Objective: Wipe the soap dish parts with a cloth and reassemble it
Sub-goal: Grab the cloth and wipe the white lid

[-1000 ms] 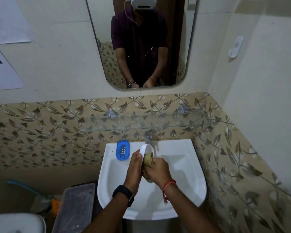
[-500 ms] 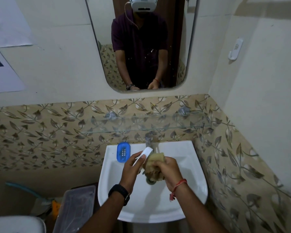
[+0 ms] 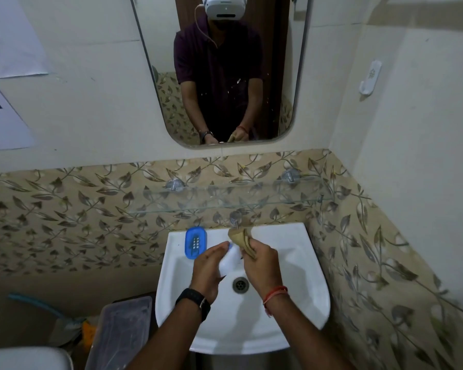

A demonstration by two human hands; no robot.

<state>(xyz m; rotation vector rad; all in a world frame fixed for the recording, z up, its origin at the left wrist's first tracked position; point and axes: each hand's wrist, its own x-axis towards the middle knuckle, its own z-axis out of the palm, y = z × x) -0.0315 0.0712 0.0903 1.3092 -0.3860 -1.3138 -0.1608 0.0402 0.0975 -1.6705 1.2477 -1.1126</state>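
The cloth (image 3: 241,243) has come off the white dish part (image 3: 231,259): half a second ago it was bunched against the part's face, and now the right hand (image 3: 262,265) has drawn it up and to the far side, so the part shows bare. The hands have also dropped lower over the sink (image 3: 292,284), close above the drain (image 3: 240,284). That reads as one wiping pass finished on this piece, with either a turn to its other face or a swap to the second piece likely to follow.

The left hand (image 3: 210,271) has a closed grip on the white part, fingers curled over its top edge and thumb beneath, holding it tilted between the two hands. The right hand's grip is closed around the cloth, pinching it into a crumpled cone whose loose end sticks up beyond the fingers, just touching or nearly touching the part's far edge; which, I cannot tell.

The blue dish part (image 3: 195,243) lies untouched to the outer side of the left-hand grip, on the sink's back corner ledge.

The white part looks like smooth, hard, glossy plastic, oval and shallow. The blue part is the same oval, with a small grid of drain holes in its middle. The cloth is tan, soft and matte, creased. The sink is glazed white ceramic with a metal drain ring.
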